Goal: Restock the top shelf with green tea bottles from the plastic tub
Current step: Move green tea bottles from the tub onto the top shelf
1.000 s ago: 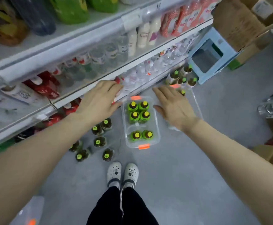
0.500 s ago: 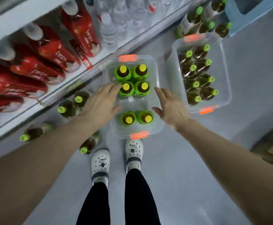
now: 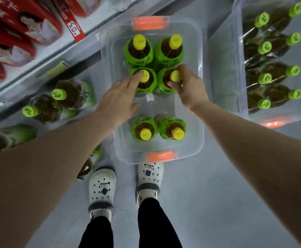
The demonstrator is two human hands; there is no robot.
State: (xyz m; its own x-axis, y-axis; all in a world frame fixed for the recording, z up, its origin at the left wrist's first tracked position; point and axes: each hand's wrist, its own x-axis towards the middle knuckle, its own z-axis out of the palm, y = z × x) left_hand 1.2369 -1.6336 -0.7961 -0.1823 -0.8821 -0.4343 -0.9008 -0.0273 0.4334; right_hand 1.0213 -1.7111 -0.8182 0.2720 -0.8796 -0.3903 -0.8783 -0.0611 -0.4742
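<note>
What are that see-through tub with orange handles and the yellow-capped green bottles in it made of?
The see-through tub with orange handles looks like clear, faintly frosted plastic: the grey floor shows through its walls. The yellow-capped green bottles seem clear plastic too: brown liquid shows at the shoulders, with glossy green film labels and matte yellow caps.

Clear glossy plastic tub (image 3: pixel 198 97) with orange plastic handles (image 3: pixel 161 156), glossy green-labelled plastic bottles (image 3: pixel 143 129), smooth matt grey floor (image 3: pixel 208 203), white perforated rubbery clogs (image 3: pixel 102 185) at 6 o'clock
</note>
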